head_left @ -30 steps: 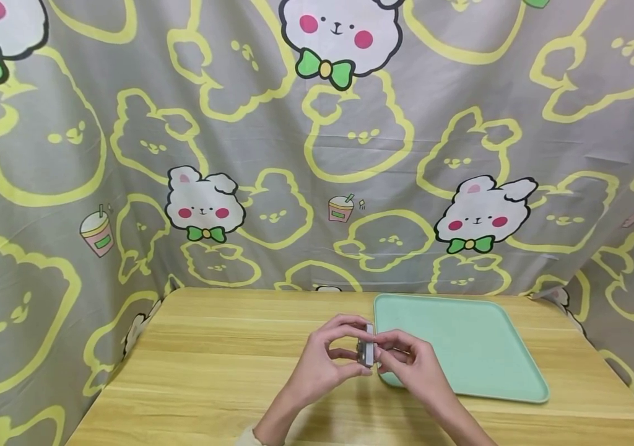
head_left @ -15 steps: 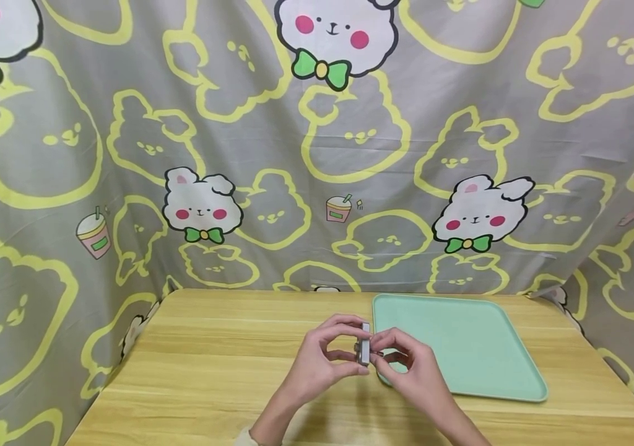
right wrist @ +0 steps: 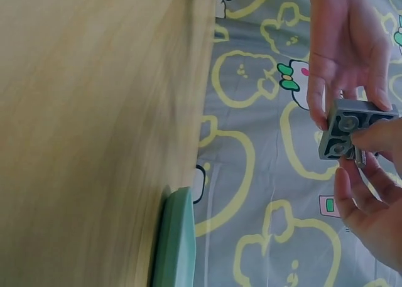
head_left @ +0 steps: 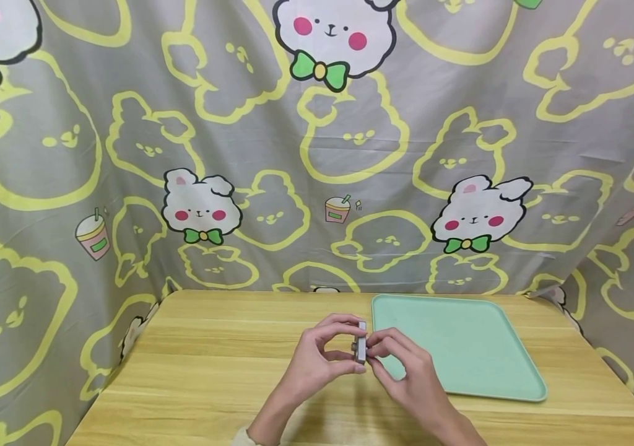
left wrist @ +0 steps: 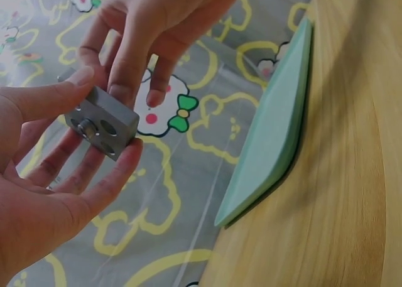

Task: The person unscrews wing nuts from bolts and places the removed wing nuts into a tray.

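A small grey metal block [head_left: 361, 342] with round holes is held above the table in the head view. My left hand [head_left: 317, 358] grips it by its edges, thumb below and fingers above. A round metal stub [left wrist: 86, 129] stands out of one face in the left wrist view. On the other face, in the right wrist view, are round recesses. There a small ridged metal screw [right wrist: 360, 156] lies between the thumb and fingers of my right hand [head_left: 408, 367], which pinches it. The fingers partly hide that side of the block.
A light green tray [head_left: 462, 347] with a raised rim lies on the wooden table [head_left: 211, 359], just behind and right of my hands. A patterned grey curtain [head_left: 272, 142] hangs behind the table and along both sides.
The block and both hands have shifted slightly left. My right fingers drew back from the block with the screw showing half a second ago, and are now close against its face again.
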Available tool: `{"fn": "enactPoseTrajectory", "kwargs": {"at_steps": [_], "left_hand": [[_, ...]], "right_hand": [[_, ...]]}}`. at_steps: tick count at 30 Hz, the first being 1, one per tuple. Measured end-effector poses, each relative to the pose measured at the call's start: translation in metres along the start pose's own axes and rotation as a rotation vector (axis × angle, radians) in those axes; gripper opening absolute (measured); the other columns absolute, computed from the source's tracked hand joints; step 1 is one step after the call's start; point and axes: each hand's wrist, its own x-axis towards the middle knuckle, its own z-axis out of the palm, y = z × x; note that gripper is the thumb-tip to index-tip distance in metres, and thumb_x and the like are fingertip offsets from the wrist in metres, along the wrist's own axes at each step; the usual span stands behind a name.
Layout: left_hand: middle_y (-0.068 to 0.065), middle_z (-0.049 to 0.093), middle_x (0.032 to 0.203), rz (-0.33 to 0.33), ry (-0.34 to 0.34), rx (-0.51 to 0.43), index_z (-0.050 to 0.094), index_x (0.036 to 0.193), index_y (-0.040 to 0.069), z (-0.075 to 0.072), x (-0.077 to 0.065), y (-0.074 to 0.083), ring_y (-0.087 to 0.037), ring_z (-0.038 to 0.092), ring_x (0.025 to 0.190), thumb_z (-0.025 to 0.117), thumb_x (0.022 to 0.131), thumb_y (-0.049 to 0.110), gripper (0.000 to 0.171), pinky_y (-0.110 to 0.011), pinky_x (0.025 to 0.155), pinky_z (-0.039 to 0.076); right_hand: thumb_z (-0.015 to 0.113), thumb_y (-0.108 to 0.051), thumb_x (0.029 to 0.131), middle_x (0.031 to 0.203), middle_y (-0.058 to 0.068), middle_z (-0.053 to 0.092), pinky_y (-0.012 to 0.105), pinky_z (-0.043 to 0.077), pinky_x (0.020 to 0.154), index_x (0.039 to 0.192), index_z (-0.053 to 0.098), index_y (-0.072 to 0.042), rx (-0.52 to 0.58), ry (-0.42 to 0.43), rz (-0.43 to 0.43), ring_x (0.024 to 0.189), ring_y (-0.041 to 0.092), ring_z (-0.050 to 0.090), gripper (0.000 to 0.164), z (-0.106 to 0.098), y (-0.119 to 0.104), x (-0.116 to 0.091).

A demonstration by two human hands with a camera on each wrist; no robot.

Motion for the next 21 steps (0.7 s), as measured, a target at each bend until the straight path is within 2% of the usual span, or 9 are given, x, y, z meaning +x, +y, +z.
{"fn": "enactPoseTrajectory", "kwargs": {"at_steps": [3,5,7,10,15,18,21], "left_hand": [[-0.014,0.057,0.136,0.0,0.004,0.0,0.071,0.122,-0.001,-0.001,0.0,0.0,-0.029,0.06,0.121,0.084,0.08,-0.009,0.045,-0.044,0.086,0.064],[-0.014,0.057,0.136,0.003,0.009,0.0,0.071,0.122,0.0,-0.002,0.0,0.0,-0.029,0.06,0.121,0.084,0.08,-0.007,0.044,-0.044,0.087,0.064],[-0.014,0.057,0.136,0.008,0.015,0.002,0.072,0.121,0.0,-0.002,0.0,0.001,-0.029,0.06,0.121,0.085,0.079,-0.006,0.044,-0.045,0.087,0.064],[-0.013,0.058,0.136,0.018,0.02,0.007,0.071,0.12,-0.002,0.0,0.0,0.002,-0.029,0.06,0.121,0.085,0.078,-0.007,0.045,-0.046,0.086,0.064],[-0.01,0.059,0.134,0.031,0.012,0.044,0.073,0.118,0.0,0.003,-0.001,0.003,-0.028,0.06,0.121,0.087,0.077,-0.005,0.043,-0.046,0.086,0.064],[-0.007,0.06,0.133,0.037,0.01,0.078,0.075,0.117,0.003,0.005,-0.002,0.003,-0.027,0.059,0.121,0.088,0.078,-0.003,0.042,-0.044,0.086,0.064],[-0.006,0.061,0.133,0.045,0.008,0.099,0.076,0.117,0.005,0.005,-0.002,0.002,-0.026,0.058,0.122,0.088,0.078,-0.002,0.041,-0.043,0.086,0.065]], "right_hand": [[0.081,0.013,0.079,0.108,0.0,0.068,0.019,0.059,0.081,0.101,0.07,-0.017,0.035,-0.032,0.081,0.092,0.015,0.068,0.039,-0.003,-0.003,0.001],[0.08,0.007,0.084,0.11,0.0,0.069,0.023,0.061,0.08,0.103,0.07,-0.018,0.094,-0.051,0.175,0.097,0.015,0.067,0.033,-0.006,-0.004,0.002],[0.077,0.001,0.09,0.112,0.003,0.069,0.027,0.063,0.082,0.104,0.071,-0.017,0.166,-0.054,0.302,0.104,0.018,0.068,0.023,-0.008,-0.005,0.002],[0.072,-0.007,0.097,0.114,0.013,0.069,0.033,0.064,0.084,0.107,0.071,-0.008,0.278,-0.027,0.506,0.106,0.021,0.069,0.011,-0.011,-0.006,0.004],[0.071,-0.016,0.099,0.114,0.021,0.066,0.042,0.065,0.081,0.114,0.068,0.004,0.428,-0.043,0.792,0.1,0.022,0.073,0.025,-0.013,-0.005,0.007],[0.069,-0.017,0.101,0.114,0.019,0.065,0.046,0.065,0.082,0.121,0.066,0.006,0.498,-0.096,0.873,0.098,0.023,0.073,0.03,-0.014,-0.005,0.007],[0.067,-0.015,0.101,0.113,0.018,0.064,0.046,0.065,0.083,0.125,0.063,0.009,0.541,-0.13,0.889,0.097,0.023,0.073,0.034,-0.014,-0.005,0.007]]}}
